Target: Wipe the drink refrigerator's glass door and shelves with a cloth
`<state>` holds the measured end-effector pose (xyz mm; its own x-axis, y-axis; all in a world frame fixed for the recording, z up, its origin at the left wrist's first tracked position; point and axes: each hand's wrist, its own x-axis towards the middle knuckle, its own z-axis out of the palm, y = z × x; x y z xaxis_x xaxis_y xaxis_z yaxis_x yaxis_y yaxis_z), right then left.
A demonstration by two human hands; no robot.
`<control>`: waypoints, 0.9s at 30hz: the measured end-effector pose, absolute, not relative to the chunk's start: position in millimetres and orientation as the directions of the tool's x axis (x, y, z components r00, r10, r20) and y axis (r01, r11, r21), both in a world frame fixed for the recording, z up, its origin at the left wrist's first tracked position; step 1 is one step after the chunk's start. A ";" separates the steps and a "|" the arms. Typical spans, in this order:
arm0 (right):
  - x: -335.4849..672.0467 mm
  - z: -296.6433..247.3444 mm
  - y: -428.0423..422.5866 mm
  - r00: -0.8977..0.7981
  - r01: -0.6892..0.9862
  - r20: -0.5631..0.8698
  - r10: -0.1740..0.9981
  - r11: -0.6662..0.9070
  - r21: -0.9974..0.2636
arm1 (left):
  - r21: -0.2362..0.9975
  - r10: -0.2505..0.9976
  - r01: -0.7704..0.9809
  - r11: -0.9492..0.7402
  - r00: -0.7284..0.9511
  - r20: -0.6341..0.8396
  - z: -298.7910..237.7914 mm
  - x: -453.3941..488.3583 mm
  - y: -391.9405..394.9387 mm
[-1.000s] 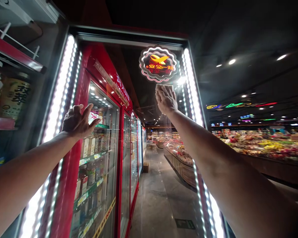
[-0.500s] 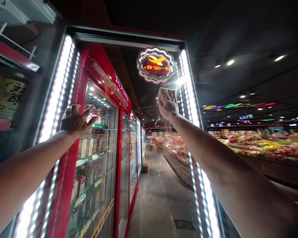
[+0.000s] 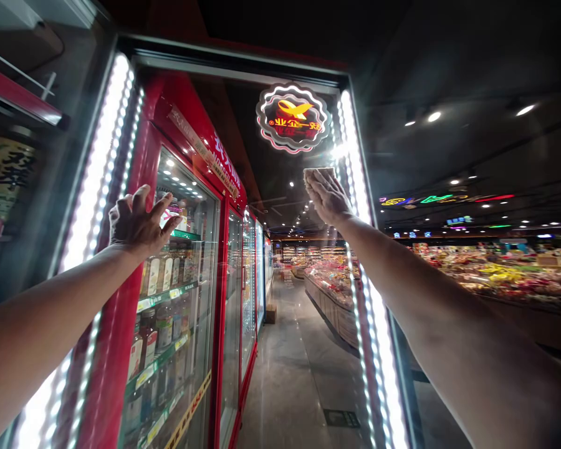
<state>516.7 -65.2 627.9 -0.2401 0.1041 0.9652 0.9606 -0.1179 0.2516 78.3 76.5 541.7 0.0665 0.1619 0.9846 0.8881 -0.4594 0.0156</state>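
Against clear glass [image 3: 271, 187], the flattened right hand [image 3: 328, 198] presses a straight-edged cloth [image 3: 328, 171].

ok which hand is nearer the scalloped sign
Right. The right hand is just below the sign, slightly right; the left hand is farther, lower and to its left.

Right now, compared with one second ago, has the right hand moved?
Yes. Judged against the glowing sign, the right hand has shifted to the right and slightly lower, nearer to the right-hand light strip.
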 end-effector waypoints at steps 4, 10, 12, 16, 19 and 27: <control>530.0 637.3 -67.7 0.024 0.983 1.000 0.014 -0.183 -0.021 | 0.000 0.124 0.891 -0.454 0.063 0.990 540.0 79.6 76.5; 526.3 642.2 -60.4 -0.256 0.955 0.956 0.140 -0.117 0.273 | -0.001 0.137 0.900 -0.435 0.068 0.988 539.2 82.3 75.8; 530.1 644.8 -59.6 -0.217 0.965 0.968 0.125 -0.125 0.232 | 0.009 0.148 0.901 -0.434 0.062 0.987 539.2 82.3 75.9; 530.9 657.8 -55.3 0.016 0.985 1.000 0.026 -0.169 -0.011 | 0.013 0.140 0.897 -0.442 0.055 0.989 538.4 81.6 78.5; 522.3 657.6 -50.6 -0.092 0.985 0.993 0.074 -0.138 0.102 | -0.014 0.109 0.896 -0.445 0.070 0.992 537.6 80.8 81.9; 528.0 664.1 -52.9 0.048 0.989 0.999 0.022 -0.140 -0.044 | -0.013 0.109 0.894 -0.447 0.069 0.992 536.2 81.0 84.4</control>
